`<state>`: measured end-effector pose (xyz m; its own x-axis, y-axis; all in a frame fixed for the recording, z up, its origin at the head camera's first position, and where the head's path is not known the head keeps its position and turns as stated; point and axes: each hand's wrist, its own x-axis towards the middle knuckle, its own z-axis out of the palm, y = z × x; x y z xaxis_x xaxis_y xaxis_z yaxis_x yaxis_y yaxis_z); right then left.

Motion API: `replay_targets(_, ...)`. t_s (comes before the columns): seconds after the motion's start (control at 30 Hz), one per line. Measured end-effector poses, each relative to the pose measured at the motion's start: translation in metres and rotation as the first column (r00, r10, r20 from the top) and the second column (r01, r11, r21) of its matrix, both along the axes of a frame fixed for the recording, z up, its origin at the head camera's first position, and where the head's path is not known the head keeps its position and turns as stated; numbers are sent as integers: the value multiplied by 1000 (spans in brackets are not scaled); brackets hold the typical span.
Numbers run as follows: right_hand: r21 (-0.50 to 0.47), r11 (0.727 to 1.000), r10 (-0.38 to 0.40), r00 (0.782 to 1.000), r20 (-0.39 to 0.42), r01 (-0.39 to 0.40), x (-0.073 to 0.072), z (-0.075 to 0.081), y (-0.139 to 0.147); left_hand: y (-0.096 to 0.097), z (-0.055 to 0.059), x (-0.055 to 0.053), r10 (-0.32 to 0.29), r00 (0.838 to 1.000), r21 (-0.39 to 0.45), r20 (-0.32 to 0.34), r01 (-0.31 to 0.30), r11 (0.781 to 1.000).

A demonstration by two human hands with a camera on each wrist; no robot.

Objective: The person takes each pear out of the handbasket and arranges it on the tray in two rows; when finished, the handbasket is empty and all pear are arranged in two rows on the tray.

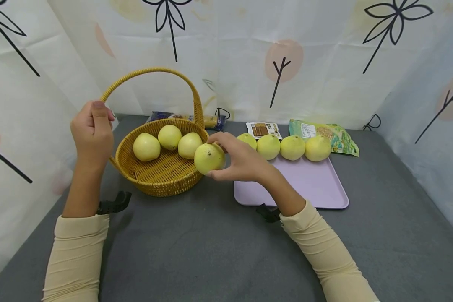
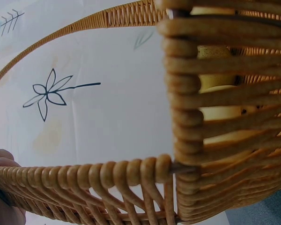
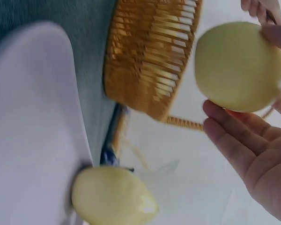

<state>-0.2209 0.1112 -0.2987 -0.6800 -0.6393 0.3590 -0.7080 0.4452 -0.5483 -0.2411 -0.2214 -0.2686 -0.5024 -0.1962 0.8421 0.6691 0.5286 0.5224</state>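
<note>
My left hand (image 1: 94,130) grips the left side of the tall handle (image 1: 151,71) of a yellow-brown wicker basket (image 1: 166,188). Three round yellow-green fruits (image 1: 170,137) sit inside, along the back and sides. Between the thumb and fingers of my right hand (image 1: 239,159) is another yellow-green fruit (image 1: 209,158), held in front of the basket's right rim in the head view. The right wrist view shows this held fruit (image 3: 239,68) up close, above the palm-side fingers. In the left wrist view the basket's woven wall (image 2: 225,112) hides most of the fruits behind it.
A lilac tray (image 1: 305,184) lies right of the basket, with several more fruits (image 1: 292,147) in a row along its back edge. Behind are a green bag (image 1: 339,140), a small white-brown packet (image 1: 264,129) and a long blue-and-yellow package (image 1: 213,122). A patterned curtain hangs behind.
</note>
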Motion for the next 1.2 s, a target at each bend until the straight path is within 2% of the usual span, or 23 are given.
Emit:
replay_targets(0.2,104,994,-42,999,29,38,-2,9,19,0,0,-1,-5,1000,2,3,5,1000)
replay_targets(0.37,198,978,-89,993,80,72,-6,12,36,1,0,-1,-5,1000,5,7,5,1000)
replay_targets(0.53,289,954,-123,982,145,76,-11,10,48,1,0,0,1,1000,8,5,-1,1000)
replay_targets(0.77,416,907,-166,960,223,60,-17,2,57,0,0,2,0,1000,10,14,0,1000)
replay_targets(1.07,469,872,-294,918,265,144,-21,5,73,2,1,0,-7,1000,6,-5,7,1000)
replay_targets(1.2,452,883,-268,927,263,127,-21,6,71,1,0,0,5,1000,4,-8,-5,1000)
